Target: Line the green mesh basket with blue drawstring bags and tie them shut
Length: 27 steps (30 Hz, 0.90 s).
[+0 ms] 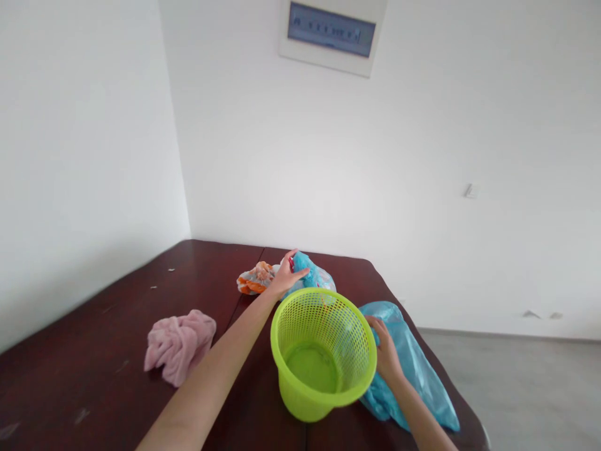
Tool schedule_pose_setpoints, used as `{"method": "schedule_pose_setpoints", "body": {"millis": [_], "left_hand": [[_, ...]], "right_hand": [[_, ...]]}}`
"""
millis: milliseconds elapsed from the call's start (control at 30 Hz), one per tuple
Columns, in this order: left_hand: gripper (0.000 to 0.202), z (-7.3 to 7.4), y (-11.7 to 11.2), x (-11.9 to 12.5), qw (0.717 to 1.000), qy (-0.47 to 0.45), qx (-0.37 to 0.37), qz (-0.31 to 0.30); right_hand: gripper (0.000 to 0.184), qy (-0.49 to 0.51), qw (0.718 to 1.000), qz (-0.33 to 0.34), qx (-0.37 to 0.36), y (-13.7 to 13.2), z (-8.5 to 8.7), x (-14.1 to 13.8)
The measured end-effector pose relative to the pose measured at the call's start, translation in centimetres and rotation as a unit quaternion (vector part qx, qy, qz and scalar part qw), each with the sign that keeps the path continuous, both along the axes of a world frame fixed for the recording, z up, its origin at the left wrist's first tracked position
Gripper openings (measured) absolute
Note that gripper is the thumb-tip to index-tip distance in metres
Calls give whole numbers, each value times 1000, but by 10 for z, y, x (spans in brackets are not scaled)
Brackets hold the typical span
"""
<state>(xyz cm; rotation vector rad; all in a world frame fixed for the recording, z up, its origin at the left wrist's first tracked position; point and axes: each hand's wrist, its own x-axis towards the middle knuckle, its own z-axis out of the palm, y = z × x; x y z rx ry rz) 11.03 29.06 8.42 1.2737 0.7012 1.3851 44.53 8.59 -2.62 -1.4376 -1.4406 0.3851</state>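
Observation:
My left hand reaches across the dark wooden table and closes its fingers on a crumpled blue plastic bag at the far side. An orange and white bag lies just left of it. A lime green perforated basket stands upright in front of me, with nothing in it. My right hand rests against the basket's right side, on top of a flat blue plastic bag; its fingers are partly hidden by the rim.
A crumpled pink cloth lies on the table's left part. White walls meet in a corner behind the table. A panel hangs high on the wall. Grey floor lies to the right, past the table's edge.

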Motion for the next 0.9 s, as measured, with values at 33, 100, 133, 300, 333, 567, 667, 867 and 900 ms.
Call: {"method": "schedule_pose_setpoints", "body": {"millis": [33,100,133,300,333,567,667,867,900], "left_hand": [[101,2,3,1,1000,13,21,9],[95,9,8,5,998,35,49,7],[92,13,11,7,998,41,52,-4],[86,29,21,6,996,23,38,-79],[89,30,22,4,994,14,41,-101],[88,27,34,-7,981,51,136,-127],[73,26,42,-7,981,95,154,-72],[65,29,42,-7,977,152,147,37],[69,30,40,-8,975,160,151,27]], "right_hand": [[49,52,998,26,-11,18,19,-4],[56,135,987,78,-35,56,54,-16],[57,162,980,109,-39,74,68,-24],[56,285,928,236,-42,150,98,-70],[58,310,916,251,-43,161,98,-79],[58,372,880,284,-81,202,94,-122],[61,342,883,309,-93,214,92,-136],[56,269,887,365,-89,219,90,-150],[55,277,887,359,-87,218,90,-151]]}}
